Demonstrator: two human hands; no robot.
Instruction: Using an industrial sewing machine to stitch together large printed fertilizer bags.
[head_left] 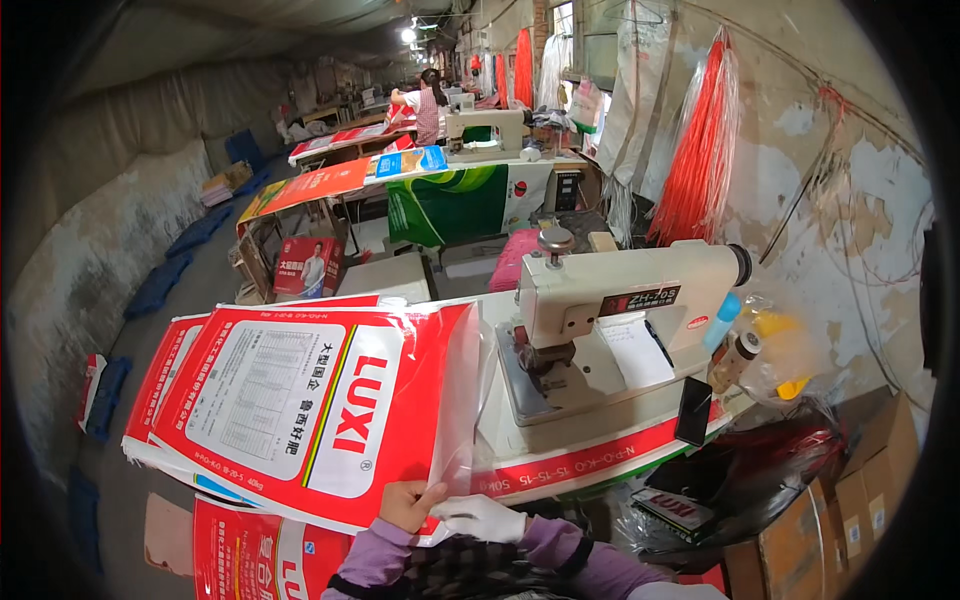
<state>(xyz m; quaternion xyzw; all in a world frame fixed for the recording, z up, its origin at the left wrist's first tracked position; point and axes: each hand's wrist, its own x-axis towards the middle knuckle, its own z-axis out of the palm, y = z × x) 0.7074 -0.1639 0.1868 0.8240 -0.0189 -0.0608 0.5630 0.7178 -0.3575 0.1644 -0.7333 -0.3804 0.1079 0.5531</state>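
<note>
A stack of red and white printed woven sacks (400,420) lies on the table in front of me, with a clear plastic liner (462,390) showing along the right edge of the top one. At that sack's near right corner, my bare left hand (408,506) is closed on its edge. Beside it, almost touching, my right hand (482,519) in a white glove pinches the same corner. To the right of the stack stands a cream sewing machine (630,300); neither hand touches it.
A phone (692,411), a blue bottle (722,322) and a jar (735,360) sit right of the machine. Cardboard boxes (800,540) are at lower right. Red strands (695,150) hang on the wall. Farther back, a person (430,108) works at another table.
</note>
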